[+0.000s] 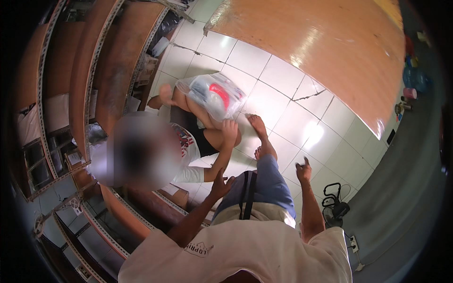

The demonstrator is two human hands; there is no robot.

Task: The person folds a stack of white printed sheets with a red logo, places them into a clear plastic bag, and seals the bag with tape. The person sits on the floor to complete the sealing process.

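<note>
My left hand (221, 186) is beside the bent arm of another person (188, 155); its fingers are apart and I see nothing in it. Whether it touches that arm I cannot tell. Out to the right, my right hand (304, 171) hangs over the tiles, fingers apart and nothing held. The other person sits on the floor to my left, one hand on a knee. In front of their legs lies a clear plastic bag (218, 96) with white and red things inside, their kind hidden by the film.
Brown shelves (85, 70) on perforated metal uprights line the left side. A large wooden tabletop (311, 42) under clear film fills the upper right. White tiles (302, 113) cover the floor. Near the grey wall (401, 179) stands a black fan (335, 207), with a socket (354, 243) close by.
</note>
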